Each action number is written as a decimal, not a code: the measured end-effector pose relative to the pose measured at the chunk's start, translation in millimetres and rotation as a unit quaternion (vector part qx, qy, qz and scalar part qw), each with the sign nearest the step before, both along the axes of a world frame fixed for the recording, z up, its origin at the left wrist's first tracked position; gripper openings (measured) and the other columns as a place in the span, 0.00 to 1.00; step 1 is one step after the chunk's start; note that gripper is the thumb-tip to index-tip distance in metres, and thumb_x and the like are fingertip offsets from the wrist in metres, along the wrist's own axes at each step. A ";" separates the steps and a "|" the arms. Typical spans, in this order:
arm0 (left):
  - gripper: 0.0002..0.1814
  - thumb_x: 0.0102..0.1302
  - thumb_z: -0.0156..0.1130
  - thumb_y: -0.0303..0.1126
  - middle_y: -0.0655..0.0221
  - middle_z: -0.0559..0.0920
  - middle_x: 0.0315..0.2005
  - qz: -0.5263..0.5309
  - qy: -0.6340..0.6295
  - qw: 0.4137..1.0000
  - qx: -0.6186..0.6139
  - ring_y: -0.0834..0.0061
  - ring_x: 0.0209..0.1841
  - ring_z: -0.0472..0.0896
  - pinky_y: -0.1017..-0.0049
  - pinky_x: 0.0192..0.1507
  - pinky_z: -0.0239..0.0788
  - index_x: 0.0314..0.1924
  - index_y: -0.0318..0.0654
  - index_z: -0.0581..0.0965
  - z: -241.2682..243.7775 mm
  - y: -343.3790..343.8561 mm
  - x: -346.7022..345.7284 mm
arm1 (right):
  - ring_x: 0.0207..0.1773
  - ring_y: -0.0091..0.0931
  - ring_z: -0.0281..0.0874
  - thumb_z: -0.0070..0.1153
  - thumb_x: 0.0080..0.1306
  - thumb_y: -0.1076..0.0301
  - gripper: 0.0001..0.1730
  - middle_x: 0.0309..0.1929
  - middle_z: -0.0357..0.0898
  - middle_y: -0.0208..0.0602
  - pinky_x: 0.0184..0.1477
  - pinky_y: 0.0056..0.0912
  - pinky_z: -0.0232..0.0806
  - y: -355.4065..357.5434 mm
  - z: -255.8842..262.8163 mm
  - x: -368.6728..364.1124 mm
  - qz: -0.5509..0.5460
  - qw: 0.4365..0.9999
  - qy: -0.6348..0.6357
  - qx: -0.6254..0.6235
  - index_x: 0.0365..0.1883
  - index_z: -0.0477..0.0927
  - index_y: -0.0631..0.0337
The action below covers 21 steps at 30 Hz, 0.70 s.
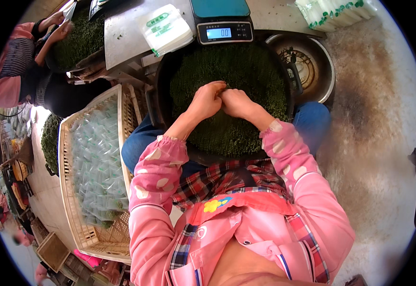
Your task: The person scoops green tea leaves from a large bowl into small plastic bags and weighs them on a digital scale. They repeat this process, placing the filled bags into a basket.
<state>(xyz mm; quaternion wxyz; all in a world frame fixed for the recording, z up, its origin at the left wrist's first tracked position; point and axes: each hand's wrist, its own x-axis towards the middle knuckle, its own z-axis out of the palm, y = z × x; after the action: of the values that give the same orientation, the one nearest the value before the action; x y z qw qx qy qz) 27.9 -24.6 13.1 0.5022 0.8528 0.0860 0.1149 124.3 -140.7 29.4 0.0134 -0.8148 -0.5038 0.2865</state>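
Note:
Both of my hands meet over a dark, wide basin (pixel 162 77) heaped with small green peppercorns (pixel 229 137). My left hand (pixel 207 100) has its fingers curled, the tips close to my right hand (pixel 237 102), which is also curled. Whatever may be between the fingers is hidden. Just beyond the basin stands a digital scale with a teal pan (pixel 220 8) and a lit display (pixel 219 33). Left of the scale lies a stack of printed plastic bags (pixel 167 30) on the metal table (pixel 122 43).
A cream plastic crate (pixel 64 161) at left holds many clear filled bags (pixel 97 164). At right is a metal bowl (pixel 327 73), partly under the table, below more bundled bags (pixel 333 14). Another person (pixel 18 60) works over a second peppercorn heap (pixel 75 43).

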 end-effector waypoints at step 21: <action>0.14 0.69 0.51 0.19 0.65 0.76 0.53 0.169 -0.066 0.970 -0.160 0.83 0.30 0.79 0.81 0.31 0.72 0.51 0.30 0.79 43.8 34.0 4.7 | 0.39 0.31 0.81 0.49 0.73 0.70 0.13 0.48 0.75 0.41 0.41 0.35 0.73 3.0 60.4 43.2 -0.260 0.823 0.078 0.498 0.54 0.76 0.58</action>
<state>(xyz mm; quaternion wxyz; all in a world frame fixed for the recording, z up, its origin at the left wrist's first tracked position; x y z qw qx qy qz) 32.6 9.4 56.9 0.6099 0.7251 0.2130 0.2384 167.4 -137.7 89.7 0.5309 -0.7728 -0.3447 0.0449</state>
